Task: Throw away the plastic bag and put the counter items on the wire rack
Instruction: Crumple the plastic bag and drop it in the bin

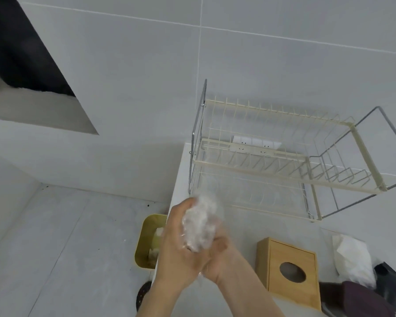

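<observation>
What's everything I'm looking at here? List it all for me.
plastic bag: one, clear, crumpled between both hands
wire rack: one, cream and grey, two-tier, on the counter against the wall
wooden tissue box: one, tan, on the counter
white bag: one, right of the box
bin: one, yellow, on the floor beside the counter
sockets: white, on the wall behind the rack
left hand: one
right hand: one

A: Where does the wire rack (284,156) stand?
B: At the back of the counter (245,227), against the wall. The wooden box (288,271) sits nearer, to its front, with the tissue pack (352,257) right of the box.
A: And the bin (146,243)?
B: On the floor, left of the counter.
</observation>
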Motion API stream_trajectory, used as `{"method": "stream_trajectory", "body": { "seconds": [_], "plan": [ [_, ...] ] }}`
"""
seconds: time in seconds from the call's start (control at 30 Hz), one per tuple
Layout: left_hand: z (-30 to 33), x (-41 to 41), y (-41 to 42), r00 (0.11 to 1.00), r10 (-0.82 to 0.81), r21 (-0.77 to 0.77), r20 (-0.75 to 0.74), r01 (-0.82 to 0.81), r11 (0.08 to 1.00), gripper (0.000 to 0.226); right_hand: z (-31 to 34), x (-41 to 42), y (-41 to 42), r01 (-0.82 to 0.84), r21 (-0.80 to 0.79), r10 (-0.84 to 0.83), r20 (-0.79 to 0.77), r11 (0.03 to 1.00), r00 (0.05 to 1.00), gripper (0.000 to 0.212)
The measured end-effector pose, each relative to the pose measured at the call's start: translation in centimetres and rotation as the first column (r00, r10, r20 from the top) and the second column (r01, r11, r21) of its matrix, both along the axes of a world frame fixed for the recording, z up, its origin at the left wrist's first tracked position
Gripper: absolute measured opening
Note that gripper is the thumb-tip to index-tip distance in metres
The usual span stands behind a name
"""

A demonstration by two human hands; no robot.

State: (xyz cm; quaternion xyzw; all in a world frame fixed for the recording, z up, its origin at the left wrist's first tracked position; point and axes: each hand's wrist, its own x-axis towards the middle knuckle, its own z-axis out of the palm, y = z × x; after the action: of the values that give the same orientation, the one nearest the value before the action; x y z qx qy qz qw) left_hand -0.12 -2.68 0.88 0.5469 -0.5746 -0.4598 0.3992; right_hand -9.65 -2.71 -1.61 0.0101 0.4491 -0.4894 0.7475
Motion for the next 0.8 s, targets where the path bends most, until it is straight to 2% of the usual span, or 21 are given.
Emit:
{"method": "stream_trajectory", "body": {
  "seconds": [0.03, 0.1, 0.13, 0.23, 0.33, 0.37, 0.43, 0.47, 0.5, 0.57, 0.6, 0.63, 0.67, 0.73, 0.77, 0.8],
  "plan": [
    [-0.2, 0.9, -0.7, 0.998, 0.061, 0.011, -0.017, -0.060, 0.998, 0.066, 0.3, 0.6, -0.4, -0.032, -0.029, 0.034, 0.077, 0.999, 0.996, 0.030],
    [-1.1, 3.1, -2.4, 0.963, 0.221, 0.110, -0.154, -0.205, 0.972, 0.045, 1.4, 2.3, -1.5, -0.103, -0.079, 0.116, 0.176, 0.992, 0.978, 0.044],
    [-1.4, 4.2, -3.2, 0.936, 0.298, 0.154, -0.186, -0.272, 0.950, 0.038, 1.8, 3.3, -2.0, -0.137, -0.075, 0.147, 0.150, 0.988, 0.978, 0.051],
    [-3.2, 6.6, -4.6, 0.879, 0.450, 0.149, -0.157, -0.430, 0.891, 0.022, 0.7, 7.8, -3.2, -0.226, -0.017, 0.224, -0.101, 0.974, 0.969, 0.047],
    [-5.4, 8.4, -5.0, 0.766, 0.612, 0.302, -0.198, -0.546, 0.781, 0.011, -2.0, 12.4, -4.0, -0.315, 0.069, 0.313, -0.436, 0.947, 0.844, 0.055],
    [-6.5, 9.4, -5.3, 0.717, 0.673, 0.354, -0.183, -0.590, 0.725, 0.010, -3.0, 13.6, -4.3, -0.301, 0.085, 0.303, -0.485, 0.950, 0.821, 0.057],
    [-8.6, 11.3, -6.2, 0.669, 0.737, 0.420, -0.092, -0.645, 0.638, 0.030, -5.0, 15.2, -5.0, -0.254, 0.107, 0.275, -0.434, 0.961, 0.858, 0.062],
    [-9.7, 12.1, -6.8, 0.685, 0.727, 0.457, -0.052, -0.631, 0.627, 0.039, -6.0, 15.8, -5.6, -0.246, 0.125, 0.276, -0.375, 0.961, 0.885, 0.067],
    [-10.6, 12.7, -7.4, 0.732, 0.680, 0.479, -0.040, -0.583, 0.656, 0.043, -6.9, 16.3, -6.3, -0.257, 0.132, 0.287, -0.332, 0.957, 0.899, 0.071],
    [-12.9, 14.0, -8.6, 0.844, 0.536, 0.493, -0.027, -0.456, 0.741, 0.040, -9.0, 17.2, -7.6, -0.278, 0.144, 0.311, -0.325, 0.950, 0.893, 0.077],
    [-14.1, 14.8, -9.4, 0.869, 0.494, 0.531, -0.027, -0.407, 0.743, 0.031, -10.1, 17.6, -8.3, -0.270, 0.160, 0.308, -0.322, 0.950, 0.895, 0.079],
    [-15.4, 15.4, -9.9, 0.881, 0.471, 0.599, -0.043, -0.354, 0.718, 0.023, -11.3, 17.8, -8.9, -0.245, 0.177, 0.290, -0.314, 0.953, 0.904, 0.081],
    [-16.6, 16.3, -10.5, 0.880, 0.468, 0.692, -0.077, -0.290, 0.660, 0.030, -12.7, 18.0, -9.5, -0.222, 0.213, 0.282, -0.320, 0.952, 0.904, 0.080],
    [-19.7, 18.2, -11.4, 0.827, 0.517, 0.862, -0.221, -0.082, 0.500, 0.071, -15.6, 18.4, -10.5, -0.169, 0.284, 0.260, -0.324, 0.944, 0.910, 0.070],
    [-21.1, 19.0, -11.9, 0.767, 0.564, 0.902, -0.307, 0.044, 0.430, 0.079, -17.3, 18.7, -10.9, -0.133, 0.326, 0.243, -0.323, 0.936, 0.915, 0.063],
    [-22.4, 19.5, -12.5, 0.754, 0.570, 0.912, -0.326, 0.093, 0.399, 0.084, -19.3, 19.0, -11.3, -0.104, 0.376, 0.239, -0.336, 0.921, 0.911, 0.058]
  ]
}}
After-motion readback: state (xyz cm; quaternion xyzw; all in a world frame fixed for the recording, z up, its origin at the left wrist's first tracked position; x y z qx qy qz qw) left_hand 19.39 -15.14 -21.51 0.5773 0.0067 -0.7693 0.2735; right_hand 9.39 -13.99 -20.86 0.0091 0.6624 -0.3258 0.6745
